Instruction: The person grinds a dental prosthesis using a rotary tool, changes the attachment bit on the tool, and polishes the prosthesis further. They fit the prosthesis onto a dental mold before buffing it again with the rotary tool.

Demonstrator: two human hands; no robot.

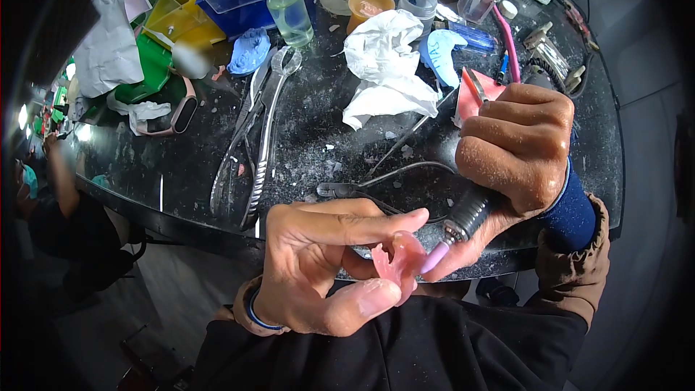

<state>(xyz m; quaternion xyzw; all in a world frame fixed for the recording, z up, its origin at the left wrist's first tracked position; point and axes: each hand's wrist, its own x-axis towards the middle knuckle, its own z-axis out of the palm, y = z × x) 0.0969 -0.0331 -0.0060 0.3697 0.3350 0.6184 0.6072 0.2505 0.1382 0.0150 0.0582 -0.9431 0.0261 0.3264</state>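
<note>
My left hand (311,264) holds a thin, irregular pink plastic piece (398,261) between thumb and fingers, low in the view over the desk's front edge. My right hand (514,145) is curled round a black rotary handpiece (474,204), its thumb reaching down toward the piece. The handpiece's pale lilac bit (436,257) is at the piece's right side; whether they touch, I cannot tell exactly. A cable and a bent metal tool (333,190) lie behind my hands. Pale dust speckles my right hand and the desk.
The black desk (181,174) holds metal instruments (260,174), a spray bottle (289,14), crumpled paper (384,51), blue moulded pieces (248,51), yellow, green and blue bins (232,7), jars (416,11) and a wristband (174,112). Another person's arm (65,181) is at the far left.
</note>
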